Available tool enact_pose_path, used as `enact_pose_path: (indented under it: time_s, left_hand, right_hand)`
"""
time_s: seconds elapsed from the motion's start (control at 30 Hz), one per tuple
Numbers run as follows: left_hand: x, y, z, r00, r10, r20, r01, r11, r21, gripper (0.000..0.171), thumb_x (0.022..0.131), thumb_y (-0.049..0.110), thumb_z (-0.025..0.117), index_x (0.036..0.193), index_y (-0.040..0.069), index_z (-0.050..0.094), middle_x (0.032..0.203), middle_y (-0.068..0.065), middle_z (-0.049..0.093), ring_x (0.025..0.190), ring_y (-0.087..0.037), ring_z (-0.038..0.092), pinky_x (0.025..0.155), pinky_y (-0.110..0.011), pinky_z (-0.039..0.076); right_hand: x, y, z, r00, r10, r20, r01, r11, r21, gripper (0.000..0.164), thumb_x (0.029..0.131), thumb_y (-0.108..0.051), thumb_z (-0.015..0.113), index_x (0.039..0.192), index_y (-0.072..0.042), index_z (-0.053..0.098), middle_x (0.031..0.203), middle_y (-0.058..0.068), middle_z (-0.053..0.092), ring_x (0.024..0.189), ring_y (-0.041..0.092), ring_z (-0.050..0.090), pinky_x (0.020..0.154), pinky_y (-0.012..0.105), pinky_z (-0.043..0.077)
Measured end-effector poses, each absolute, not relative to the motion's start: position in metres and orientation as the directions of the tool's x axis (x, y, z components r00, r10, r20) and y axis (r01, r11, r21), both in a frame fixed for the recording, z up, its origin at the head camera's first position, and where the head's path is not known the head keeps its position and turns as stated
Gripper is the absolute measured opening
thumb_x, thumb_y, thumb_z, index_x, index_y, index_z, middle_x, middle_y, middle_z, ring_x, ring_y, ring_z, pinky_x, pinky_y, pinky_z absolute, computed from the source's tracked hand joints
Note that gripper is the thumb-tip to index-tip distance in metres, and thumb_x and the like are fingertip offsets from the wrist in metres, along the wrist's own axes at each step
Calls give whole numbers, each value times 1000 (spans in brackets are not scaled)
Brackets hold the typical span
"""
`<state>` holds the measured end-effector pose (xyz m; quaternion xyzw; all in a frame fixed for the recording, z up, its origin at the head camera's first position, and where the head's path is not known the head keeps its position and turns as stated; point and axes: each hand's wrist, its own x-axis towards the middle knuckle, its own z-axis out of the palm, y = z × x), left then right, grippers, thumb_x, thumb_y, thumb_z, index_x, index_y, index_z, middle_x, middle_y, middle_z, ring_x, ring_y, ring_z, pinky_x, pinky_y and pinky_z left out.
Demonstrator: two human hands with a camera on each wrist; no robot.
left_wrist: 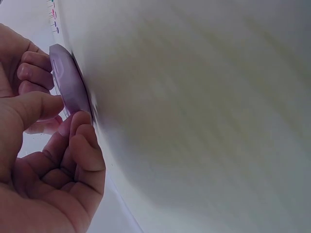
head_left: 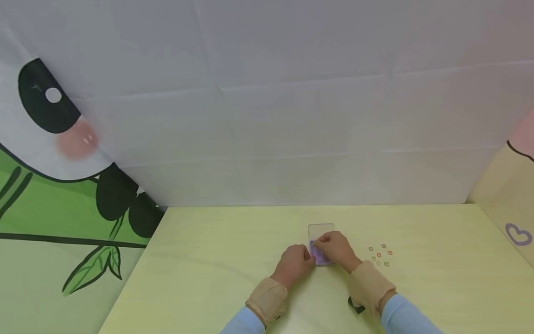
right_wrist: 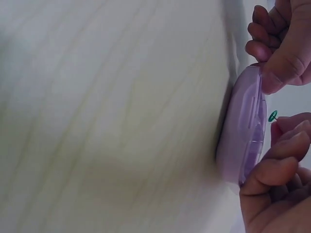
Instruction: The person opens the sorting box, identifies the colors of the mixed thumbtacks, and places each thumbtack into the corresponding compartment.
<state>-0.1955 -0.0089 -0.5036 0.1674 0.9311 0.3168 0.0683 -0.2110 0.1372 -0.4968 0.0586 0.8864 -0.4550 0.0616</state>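
A small purple plastic box (head_left: 321,256) with a clear lid (head_left: 321,229) swung up lies on the table. My left hand (head_left: 294,263) grips the near left edge of the box, its thumb on the rim and the other fingers curled below, as the left wrist view shows. Over the box, my right hand (head_left: 335,248) pinches a green thumbtack (right_wrist: 273,116) between thumb and fingertip, with the round head showing. The right hand's other fingers touch the box's side. What lies inside the purple box (right_wrist: 240,126) is hidden.
Several coloured thumbtacks (head_left: 379,254) lie scattered on the pale yellow table (head_left: 208,260) right of the box, some with pins upward in the left wrist view. A grey-white cloth wall (head_left: 292,139) rises behind the table. Printed side panels stand left and right.
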Motion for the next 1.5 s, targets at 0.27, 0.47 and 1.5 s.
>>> enact_pose_path:
  time_s: [0.27,0.47,1.5]
  left_hand:
    - [-199,-6,-505,-937,350,3,277,739,614,18,80,11,61,64,3,58,59,0,48,52,-10,41,47,-23,37]
    - [-201,-5,-506,-938,347,12,284,745,604,18,79,11,60,63,3,58,59,0,48,51,-9,40,47,-23,36]
    - [-215,5,-502,-946,325,1,257,746,614,27,79,9,60,55,8,48,53,4,37,48,-7,33,46,-20,28]
  right_hand:
    - [-215,136,-499,-990,38,-134,129,622,-772,19,81,-11,66,82,7,72,74,13,69,59,14,51,52,24,41]
    - [-219,137,-501,-995,23,-97,89,652,-753,17,80,-9,65,72,4,71,65,8,65,55,13,48,51,25,40]
    - [-237,141,-497,-997,-22,-74,36,710,-703,37,81,-15,67,47,-10,52,45,-5,42,44,10,38,44,23,30]
